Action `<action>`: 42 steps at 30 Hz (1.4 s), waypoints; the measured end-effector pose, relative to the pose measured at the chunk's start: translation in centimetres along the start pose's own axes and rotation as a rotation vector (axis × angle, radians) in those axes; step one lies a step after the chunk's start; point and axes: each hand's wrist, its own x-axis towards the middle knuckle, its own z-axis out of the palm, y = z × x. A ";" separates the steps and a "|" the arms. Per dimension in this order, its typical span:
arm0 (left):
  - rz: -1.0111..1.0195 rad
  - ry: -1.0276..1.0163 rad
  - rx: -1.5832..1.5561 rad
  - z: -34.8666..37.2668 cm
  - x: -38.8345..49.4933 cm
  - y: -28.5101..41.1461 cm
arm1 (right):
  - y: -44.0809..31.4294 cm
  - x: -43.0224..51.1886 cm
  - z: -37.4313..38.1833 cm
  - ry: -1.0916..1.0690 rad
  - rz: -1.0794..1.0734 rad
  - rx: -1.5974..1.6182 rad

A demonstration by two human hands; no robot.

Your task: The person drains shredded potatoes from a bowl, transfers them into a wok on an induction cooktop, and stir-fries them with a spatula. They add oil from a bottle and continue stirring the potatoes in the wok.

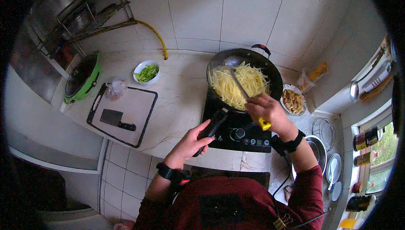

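Observation:
A dark wok (276, 71) rests on the black induction cooktop (253, 135), full of pale yellow shredded strips (253, 79) that look like potato. My left hand (190, 141) grips the wok's long black handle (216, 124). Over the near right rim, my right hand (267, 111) is closed around a spatula (239, 84) with a yellow handle end. The spatula's metal shaft slants into the strips, and its blade is partly hidden among them.
Left on the counter are a white bowl of green pepper strips (147, 73), a cutting board (136, 103) with a cleaver (112, 117), a knotted plastic bag (116, 90) and a green basin (84, 81). A plate of browned food (293, 100) stands right of the wok. Bottles (367, 139) line the windowsill.

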 end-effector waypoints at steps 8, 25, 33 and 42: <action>-0.033 0.001 0.025 -0.2 0.1 -0.1 | 0.8 -2.8 0.7 -0.320 -0.085 -0.240; -0.049 0.016 0.037 -0.3 0.0 -0.3 | 1.2 -2.4 -3.0 0.004 0.171 0.083; -0.029 0.003 0.005 -0.3 0.0 -0.4 | 4.0 0.7 1.9 0.339 0.318 0.232; -0.023 0.003 0.006 -0.4 0.1 -0.5 | -0.3 -3.0 -4.3 -0.200 0.000 0.106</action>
